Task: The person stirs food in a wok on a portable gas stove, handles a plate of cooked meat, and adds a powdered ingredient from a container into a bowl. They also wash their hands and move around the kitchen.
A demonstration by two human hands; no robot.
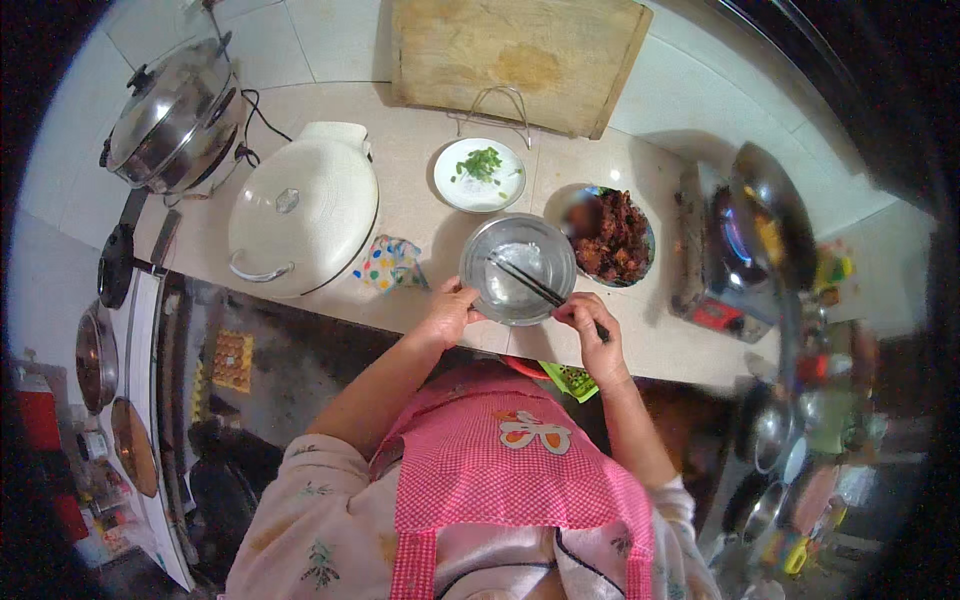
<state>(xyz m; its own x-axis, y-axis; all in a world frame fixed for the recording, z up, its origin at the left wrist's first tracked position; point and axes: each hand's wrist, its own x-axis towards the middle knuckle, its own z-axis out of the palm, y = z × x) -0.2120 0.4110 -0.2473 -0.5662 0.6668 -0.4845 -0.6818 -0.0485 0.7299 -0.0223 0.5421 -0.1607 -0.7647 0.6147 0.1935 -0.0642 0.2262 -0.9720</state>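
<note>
My left hand (451, 311) grips the near left rim of a round metal bowl (474, 259) close to the counter's front edge. In my right hand (596, 330) is a pair of dark chopsticks (534, 285), slanting down with their tips inside the bowl. Something pale and shiny shows at the bowl's bottom; whether it is liquid cannot be told. Just behind the bowl, a white plate (471, 199) carries chopped green scallions (481, 163). On the right stands a dish of dark reddish-brown cooked pieces (616, 244), its left part blurred.
A wok (772, 202) is tilted by a portable gas stove (720, 315) with a blue flame at right. Left are a white lidded electric pan (315, 202), a dotted cloth (391, 264) and a steel pot (169, 116). A wooden board (517, 52) leans behind a wire stand (495, 112).
</note>
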